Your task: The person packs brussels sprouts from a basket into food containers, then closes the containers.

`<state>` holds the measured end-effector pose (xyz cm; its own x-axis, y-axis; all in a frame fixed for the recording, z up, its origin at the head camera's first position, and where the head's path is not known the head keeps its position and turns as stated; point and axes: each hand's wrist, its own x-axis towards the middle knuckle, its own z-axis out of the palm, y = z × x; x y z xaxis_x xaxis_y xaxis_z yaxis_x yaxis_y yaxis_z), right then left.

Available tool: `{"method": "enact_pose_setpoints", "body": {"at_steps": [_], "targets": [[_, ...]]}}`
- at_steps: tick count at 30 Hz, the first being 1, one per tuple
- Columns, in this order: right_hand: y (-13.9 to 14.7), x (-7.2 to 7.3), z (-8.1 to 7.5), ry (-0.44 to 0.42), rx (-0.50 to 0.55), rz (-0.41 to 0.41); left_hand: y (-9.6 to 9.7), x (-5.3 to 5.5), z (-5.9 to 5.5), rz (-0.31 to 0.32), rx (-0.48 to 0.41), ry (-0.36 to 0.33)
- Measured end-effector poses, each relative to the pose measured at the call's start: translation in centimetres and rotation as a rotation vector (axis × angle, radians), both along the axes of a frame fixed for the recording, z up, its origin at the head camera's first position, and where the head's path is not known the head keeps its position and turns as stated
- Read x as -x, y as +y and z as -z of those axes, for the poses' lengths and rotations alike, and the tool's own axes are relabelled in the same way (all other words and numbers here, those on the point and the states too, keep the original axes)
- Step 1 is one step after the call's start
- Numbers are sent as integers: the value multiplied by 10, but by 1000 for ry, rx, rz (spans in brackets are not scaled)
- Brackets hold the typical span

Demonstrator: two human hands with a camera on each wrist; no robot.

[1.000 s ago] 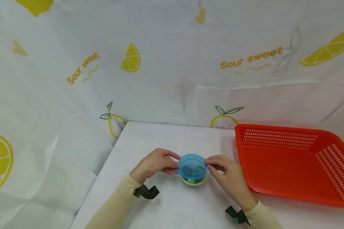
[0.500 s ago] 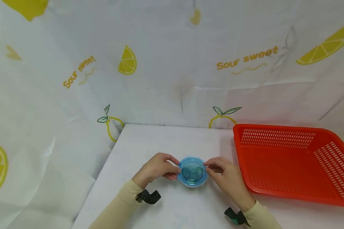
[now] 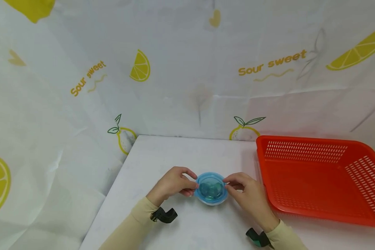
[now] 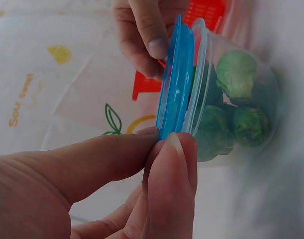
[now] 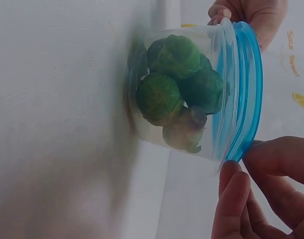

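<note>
A round, see-through blue lid [image 3: 210,187] lies over the mouth of a clear plastic food container [image 5: 209,42] on the table. Several green Brussels sprouts [image 5: 159,98] show through the container's wall. My left hand [image 3: 176,184] pinches the lid's left edge between thumb and fingers. On the opposite side, my right hand [image 3: 250,194] pinches the other edge of the lid. Seen from the left wrist, the lid [image 4: 176,84] sits right at the container's rim [image 4: 200,74], its edge slightly tilted to it. From above, the lid hides most of the container.
A large red plastic basket [image 3: 309,180] with slotted walls stands on the right of the white table [image 3: 175,149]. Behind the table hangs a white sheet [image 3: 175,97] printed with lemons.
Both hands have brought the lid down and toward the near side, so it now covers the container and the sprouts that showed at its front. Since half a second ago, little has moved.
</note>
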<state>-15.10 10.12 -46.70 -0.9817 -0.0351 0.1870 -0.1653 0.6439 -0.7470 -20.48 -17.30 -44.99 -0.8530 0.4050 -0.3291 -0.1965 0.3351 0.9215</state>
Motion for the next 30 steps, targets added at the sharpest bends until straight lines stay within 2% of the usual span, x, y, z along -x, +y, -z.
{"method": "enact_pose_setpoints", "body": {"at_steps": [4,7,11,16,18,23,30], "targets": [[0,0,-1,-10,7,-4,-2,1,0,-11,18,-2],[0,2,-1,-51,0,12,-3,2,0,-18,35,-9],[0,5,0,-170,34,28,-5,5,1,-28,49,-26],[-1,8,-1,-370,174,10,-7,8,5,2,19,-69],[-3,9,-3,-415,215,8,-8,10,7,14,-2,-85],[-4,13,-5,-436,233,8,-7,14,12,3,-35,-87],[-6,24,-1,-425,279,-15,-8,19,19,-64,-76,-102]]}}
